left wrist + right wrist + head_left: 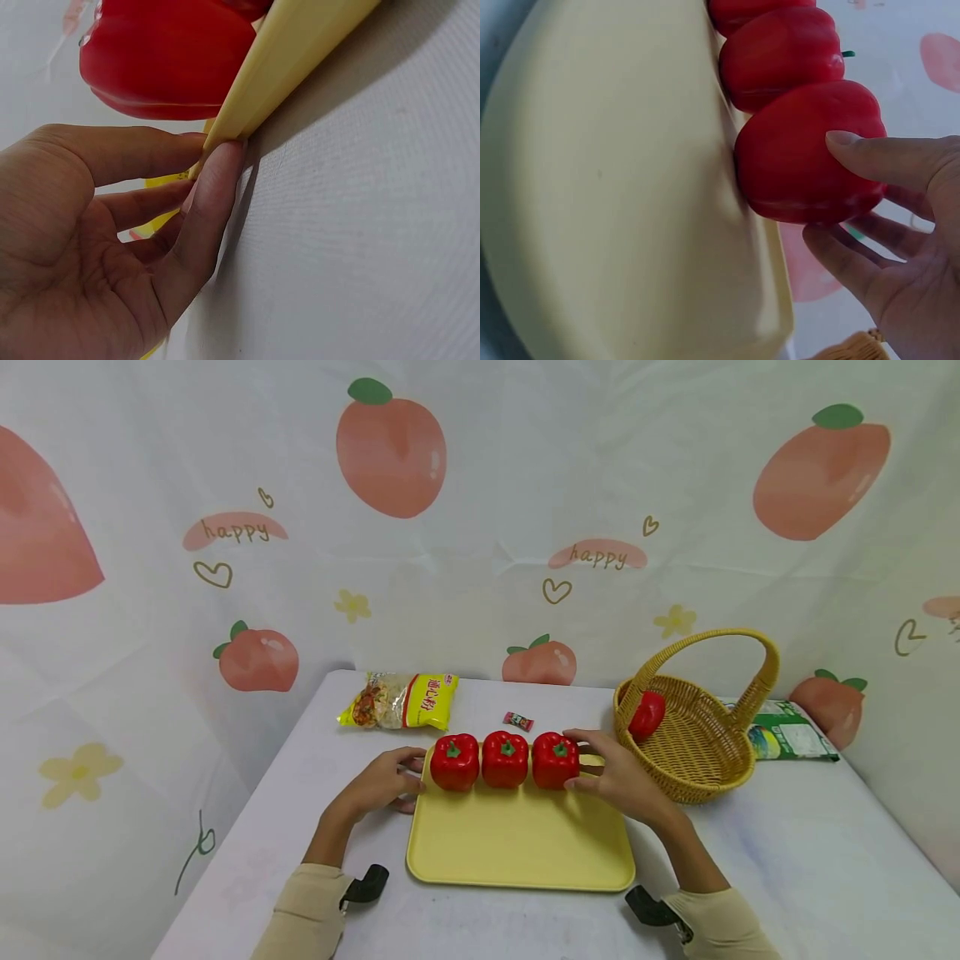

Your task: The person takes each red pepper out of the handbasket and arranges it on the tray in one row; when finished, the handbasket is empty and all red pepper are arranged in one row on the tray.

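Note:
Three red bell peppers stand side by side along the far edge of a yellow tray: the left pepper, the middle pepper and the right pepper. At the tray's far left corner, my left hand pinches the rim of the tray between thumb and fingers; the left pepper is just above. My right hand grips the right pepper, thumb on its near side and fingers curled around the far side and base. Green stems show on top in the head view.
A wicker basket with a tall handle stands right of the tray, holding another red pepper. Behind it lies a green packet. A yellow food bag and a small wrapped sweet lie beyond the tray.

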A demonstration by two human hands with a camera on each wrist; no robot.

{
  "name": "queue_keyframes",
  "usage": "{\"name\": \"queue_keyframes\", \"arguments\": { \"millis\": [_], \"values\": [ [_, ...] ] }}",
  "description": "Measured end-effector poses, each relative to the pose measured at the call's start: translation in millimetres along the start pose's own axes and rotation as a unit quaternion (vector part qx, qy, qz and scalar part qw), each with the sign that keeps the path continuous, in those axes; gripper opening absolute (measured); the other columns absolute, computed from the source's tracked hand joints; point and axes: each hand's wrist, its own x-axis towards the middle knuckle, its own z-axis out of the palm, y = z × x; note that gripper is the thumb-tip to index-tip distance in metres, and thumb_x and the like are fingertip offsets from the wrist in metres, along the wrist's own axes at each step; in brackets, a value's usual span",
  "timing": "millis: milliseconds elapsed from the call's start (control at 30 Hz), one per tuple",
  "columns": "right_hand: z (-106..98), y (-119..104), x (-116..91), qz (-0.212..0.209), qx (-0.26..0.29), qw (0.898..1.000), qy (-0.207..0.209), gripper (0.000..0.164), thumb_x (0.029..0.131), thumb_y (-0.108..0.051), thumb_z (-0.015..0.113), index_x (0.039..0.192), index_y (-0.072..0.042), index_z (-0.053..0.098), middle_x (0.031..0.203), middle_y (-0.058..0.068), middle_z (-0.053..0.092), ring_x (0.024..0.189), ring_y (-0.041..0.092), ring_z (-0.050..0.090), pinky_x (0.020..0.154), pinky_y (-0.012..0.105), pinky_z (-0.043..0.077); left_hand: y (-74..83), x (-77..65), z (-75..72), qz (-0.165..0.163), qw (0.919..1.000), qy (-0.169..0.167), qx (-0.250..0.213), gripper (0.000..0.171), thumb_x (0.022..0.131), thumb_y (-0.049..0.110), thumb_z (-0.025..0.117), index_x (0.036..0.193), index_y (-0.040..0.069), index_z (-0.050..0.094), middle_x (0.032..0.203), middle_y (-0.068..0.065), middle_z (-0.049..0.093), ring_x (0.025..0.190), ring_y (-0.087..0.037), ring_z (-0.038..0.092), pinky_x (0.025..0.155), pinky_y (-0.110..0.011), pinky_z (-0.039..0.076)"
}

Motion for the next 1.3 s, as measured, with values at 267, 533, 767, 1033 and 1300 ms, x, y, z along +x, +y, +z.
{"name": "queue_keyframes", "arguments": {
  "millis": [267,533,767,1033,1300],
  "values": [
    [0.3,-1.6,-0.3,0.009,0.002,1.000,-0.006,0.074,0.089,-0.010,0.084,0.153,0.001,0.049,0.151,0.024,0.053,0.128,0.047,0.063,0.103,0.054,0.059,0.1,0.6,-0.5,-0.005,1.0000,-0.001,0.001,0.067,0.090,0.006,0.073,0.153,0.002,0.051,0.134,-0.017,0.060,0.103,-0.024,0.067,0.073,-0.038,0.067],
    [-0.7,-2.2,-0.5,0.013,-0.017,1.000,-0.005,0.075,0.090,-0.018,0.085,0.154,-0.004,0.049,0.154,0.024,0.052,0.129,0.045,0.063,0.102,0.054,0.059,-0.1,1.5,-0.9,-0.002,1.0000,-0.002,-0.002,0.067,0.089,0.006,0.073,0.153,0.001,0.051,0.133,-0.017,0.060,0.103,-0.024,0.067,0.073,-0.038,0.067],
    [-0.6,0.9,-0.4,0.015,-0.020,1.000,-0.002,0.076,0.090,-0.019,0.085,0.155,-0.004,0.049,0.155,0.022,0.053,0.130,0.044,0.062,0.102,0.053,0.060,-0.1,1.7,-0.9,-0.006,1.0000,-0.002,-0.003,0.067,0.089,0.006,0.073,0.153,0.001,0.051,0.133,-0.017,0.059,0.104,-0.025,0.067,0.074,-0.038,0.067],
    [0.3,-0.3,-0.2,0.018,-0.023,1.000,-0.006,0.074,0.091,-0.020,0.084,0.155,-0.005,0.049,0.155,0.022,0.053,0.132,0.044,0.061,0.104,0.054,0.058,-0.2,1.5,-1.1,-0.002,1.0000,-0.004,-0.001,0.067,0.090,0.007,0.073,0.152,0.001,0.052,0.132,-0.017,0.060,0.101,-0.024,0.068,0.074,-0.038,0.067],
    [0.5,-1.5,-0.2,0.028,-0.023,0.999,-0.003,0.078,0.090,-0.020,0.085,0.156,-0.003,0.047,0.156,0.022,0.052,0.132,0.045,0.061,0.104,0.055,0.058,0.1,1.1,-1.0,0.001,1.0000,-0.005,-0.001,0.067,0.090,0.007,0.073,0.153,0.001,0.051,0.133,-0.018,0.060,0.101,-0.023,0.068,0.074,-0.038,0.067]
  ]
}}
